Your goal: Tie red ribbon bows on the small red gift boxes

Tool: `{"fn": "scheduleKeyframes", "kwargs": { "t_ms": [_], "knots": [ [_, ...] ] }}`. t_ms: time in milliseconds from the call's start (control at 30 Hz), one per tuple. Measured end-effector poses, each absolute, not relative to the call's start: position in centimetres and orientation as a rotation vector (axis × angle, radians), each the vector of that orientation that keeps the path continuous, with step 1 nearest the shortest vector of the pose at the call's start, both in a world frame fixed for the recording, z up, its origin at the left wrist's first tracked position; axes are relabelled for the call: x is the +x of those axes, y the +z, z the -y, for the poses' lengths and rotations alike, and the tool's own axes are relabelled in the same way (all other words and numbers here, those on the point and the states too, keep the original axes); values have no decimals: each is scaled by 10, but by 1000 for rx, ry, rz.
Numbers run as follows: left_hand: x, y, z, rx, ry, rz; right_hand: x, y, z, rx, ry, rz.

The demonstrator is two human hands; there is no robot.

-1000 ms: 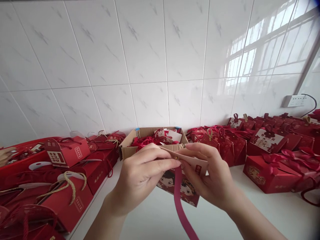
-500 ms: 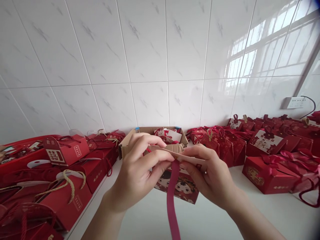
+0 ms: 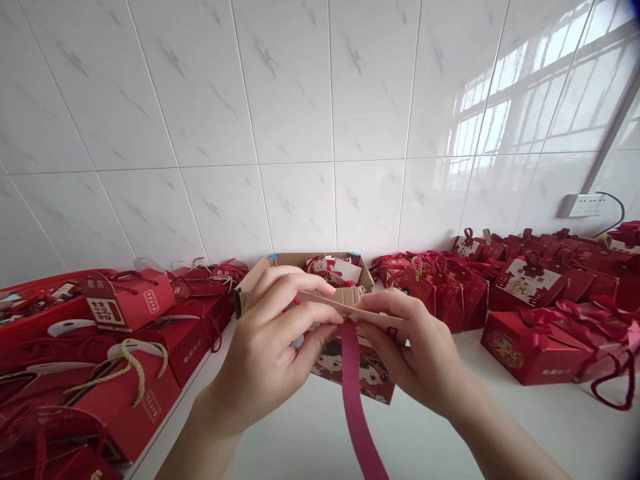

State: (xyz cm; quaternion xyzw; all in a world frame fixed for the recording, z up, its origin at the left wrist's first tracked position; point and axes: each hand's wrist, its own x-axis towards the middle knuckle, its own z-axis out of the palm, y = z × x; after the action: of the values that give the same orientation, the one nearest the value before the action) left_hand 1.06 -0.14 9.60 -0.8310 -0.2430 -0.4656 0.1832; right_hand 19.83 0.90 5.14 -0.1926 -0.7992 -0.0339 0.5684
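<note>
Above the white tabletop I hold up a dark red paper gift box (image 3: 377, 379) with cartoon figures printed on it. Its pale upper flap (image 3: 383, 321) runs between my two hands. My left hand (image 3: 277, 343) pinches a wine-red ribbon (image 3: 354, 400) with thumb and fingertips, right at the flap's edge. From that pinch the ribbon hangs down toward me, past the bottom of the view. My right hand (image 3: 415, 347) grips the flap's right side between thumb and fingers. The ribbon's upper end is hidden at the fingertips.
Behind my hands stands an open cardboard carton (image 3: 253, 277) with printed pieces inside. Red gift boxes with rope handles (image 3: 127, 300) crowd the left, beside a red tray (image 3: 30, 287). On the right are ribboned boxes (image 3: 537, 347) and rows of small bags (image 3: 447, 300). A tiled wall rises behind.
The ribbon's hanging lower end has swung to the right. Both hands keep nearly the same pinch on the ribbon and the gift box; the view has shifted slightly.
</note>
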Motion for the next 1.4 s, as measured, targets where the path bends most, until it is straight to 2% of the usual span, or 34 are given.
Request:
{"fn": "scheduleKeyframes", "kwargs": {
  "t_ms": [600,1400],
  "knots": [
    [15,95,3,-2290,-1240,814,197,52,-10,-476,-79,1893],
    [14,89,-1,-2421,-1454,786,199,50,-9,-418,-147,1908]
  ]
}}
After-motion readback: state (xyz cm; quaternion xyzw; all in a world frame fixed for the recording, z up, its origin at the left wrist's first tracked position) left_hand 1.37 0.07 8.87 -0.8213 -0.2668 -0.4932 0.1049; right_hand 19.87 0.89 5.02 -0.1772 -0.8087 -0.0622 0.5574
